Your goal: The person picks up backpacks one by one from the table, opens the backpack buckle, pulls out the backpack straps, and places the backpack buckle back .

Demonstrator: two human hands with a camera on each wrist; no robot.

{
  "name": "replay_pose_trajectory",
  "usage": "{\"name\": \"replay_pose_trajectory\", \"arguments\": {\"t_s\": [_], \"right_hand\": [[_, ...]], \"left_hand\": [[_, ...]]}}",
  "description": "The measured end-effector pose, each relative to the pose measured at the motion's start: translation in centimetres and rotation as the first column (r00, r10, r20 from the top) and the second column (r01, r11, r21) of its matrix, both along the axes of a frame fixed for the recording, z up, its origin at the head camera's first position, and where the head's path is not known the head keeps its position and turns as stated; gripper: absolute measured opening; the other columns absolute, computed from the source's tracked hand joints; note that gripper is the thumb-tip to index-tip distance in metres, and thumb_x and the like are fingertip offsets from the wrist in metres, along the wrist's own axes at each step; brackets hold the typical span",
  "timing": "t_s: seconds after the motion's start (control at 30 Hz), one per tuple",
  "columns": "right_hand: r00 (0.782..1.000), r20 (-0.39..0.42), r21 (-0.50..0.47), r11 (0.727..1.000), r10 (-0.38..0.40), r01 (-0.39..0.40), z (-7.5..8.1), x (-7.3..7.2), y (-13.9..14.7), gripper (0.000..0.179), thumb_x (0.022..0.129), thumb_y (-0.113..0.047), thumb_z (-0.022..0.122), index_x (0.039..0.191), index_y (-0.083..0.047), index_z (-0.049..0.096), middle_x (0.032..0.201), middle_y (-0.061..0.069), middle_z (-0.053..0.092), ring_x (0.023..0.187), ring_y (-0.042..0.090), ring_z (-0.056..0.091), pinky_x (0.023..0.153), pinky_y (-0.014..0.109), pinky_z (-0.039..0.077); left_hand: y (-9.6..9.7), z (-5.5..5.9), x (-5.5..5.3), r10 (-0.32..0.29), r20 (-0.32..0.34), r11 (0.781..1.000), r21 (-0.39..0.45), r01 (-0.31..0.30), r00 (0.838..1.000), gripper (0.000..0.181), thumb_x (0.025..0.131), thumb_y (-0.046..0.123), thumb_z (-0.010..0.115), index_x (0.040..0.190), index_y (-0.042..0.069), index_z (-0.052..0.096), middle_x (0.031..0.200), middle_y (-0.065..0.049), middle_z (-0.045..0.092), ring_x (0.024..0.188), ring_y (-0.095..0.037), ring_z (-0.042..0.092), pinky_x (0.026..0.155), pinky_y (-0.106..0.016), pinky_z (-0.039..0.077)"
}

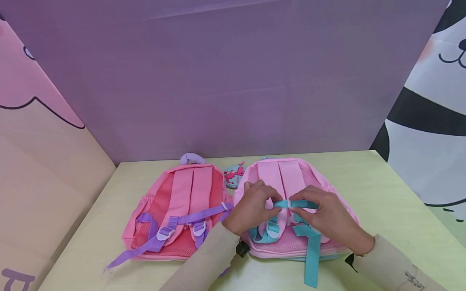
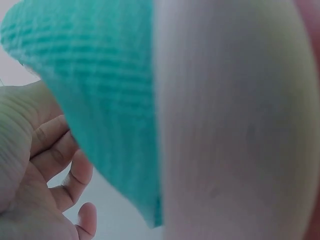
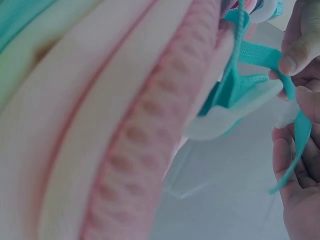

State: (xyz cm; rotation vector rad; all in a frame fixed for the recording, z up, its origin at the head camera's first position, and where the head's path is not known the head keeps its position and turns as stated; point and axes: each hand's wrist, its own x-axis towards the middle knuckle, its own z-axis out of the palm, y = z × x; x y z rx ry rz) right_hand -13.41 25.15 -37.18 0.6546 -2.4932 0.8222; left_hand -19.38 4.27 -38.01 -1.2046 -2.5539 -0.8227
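In the head view, a teal strap is stretched level over a light pink backpack that lies back side up. My left hand pinches the strap's left part, while my right hand pinches it on the other side. Between the fingertips sits a small white slider. Seen from the right wrist, the strap runs past this slider and ends loose below. Teal webbing fills much of the left wrist view and partly covers the fingers.
A coral pink backpack with purple straps lies at the left, close beside the light pink one. Behind them is a small teal pouch with a pink figure. A loose teal strap end hangs towards the table's front. A purple panel stands behind the table.
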Motion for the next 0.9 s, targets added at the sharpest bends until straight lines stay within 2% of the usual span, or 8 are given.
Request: {"name": "replay_pose_trajectory", "arguments": {"t_s": [0.2,0.33,0.53,0.7,0.8,0.9], "right_hand": [[1.0,-0.003,-0.005,1.0,-0.01,0.01,0.2,0.13,0.56,0.04,0.064,-0.006,0.086,0.099,-0.022,0.071,0.09,-0.017,0.063,0.082,0.003,0.059,0.07,0.021,0.049],[1.0,-0.015,-0.008,1.0,-0.006,0.005,0.17,0.09,0.54,0.041,0.064,-0.005,0.086,0.099,-0.022,0.071,0.09,-0.017,0.063,0.081,0.003,0.06,0.071,0.021,0.049],[1.0,-0.005,-0.006,1.0,0.004,-0.004,0.13,0.0,0.09,0.042,0.065,-0.006,0.086,0.101,-0.02,0.071,0.093,-0.016,0.064,0.085,0.004,0.06,0.071,0.022,0.051],[0.999,-0.027,-0.011,0.999,0.03,-0.03,0.14,-0.01,-0.12,0.042,0.064,-0.005,0.087,0.1,-0.02,0.071,0.092,-0.016,0.065,0.084,0.004,0.06,0.071,0.019,0.05],[0.998,-0.032,-0.01,0.999,0.046,-0.046,0.18,0.05,-0.16,0.042,0.064,-0.004,0.086,0.1,-0.02,0.071,0.092,-0.015,0.065,0.084,0.004,0.061,0.071,0.021,0.05],[0.999,-0.021,-0.01,1.0,0.03,-0.03,0.24,0.13,-0.06,0.042,0.064,-0.004,0.086,0.1,-0.021,0.071,0.092,-0.016,0.064,0.082,0.003,0.061,0.071,0.023,0.051]], "left_hand": [[-0.08,-0.01,0.07,0.022,0.034,1.0,-0.003,-0.021,0.999,0.02,0.074,0.026,0.082,0.09,0.02,0.072,0.077,0.017,0.059,0.081,-0.005,0.049,0.077,-0.032,0.028],[-0.02,0.03,0.09,0.007,0.046,1.0,0.013,-0.008,0.999,0.022,0.073,0.026,0.083,0.091,0.021,0.071,0.079,0.018,0.058,0.081,-0.004,0.048,0.077,-0.031,0.029],[0.25,0.23,0.22,-0.026,-0.011,1.0,0.018,0.026,1.0,0.025,0.074,0.027,0.082,0.094,0.02,0.07,0.081,0.017,0.059,0.081,-0.003,0.048,0.076,-0.029,0.028],[0.27,0.32,0.32,-0.014,-0.045,1.0,0.009,0.015,0.999,0.021,0.075,0.026,0.081,0.092,0.02,0.072,0.08,0.017,0.059,0.081,-0.003,0.049,0.076,-0.028,0.028],[0.22,0.38,0.36,-0.01,-0.032,1.0,0.005,0.01,0.999,0.02,0.075,0.026,0.081,0.093,0.019,0.073,0.079,0.017,0.06,0.082,-0.004,0.05,0.076,-0.028,0.029],[0.13,0.36,0.34,-0.002,0.0,1.0,0.006,0.002,1.0,0.019,0.076,0.024,0.081,0.092,0.019,0.073,0.078,0.017,0.059,0.081,-0.005,0.051,0.076,-0.029,0.029]]}}
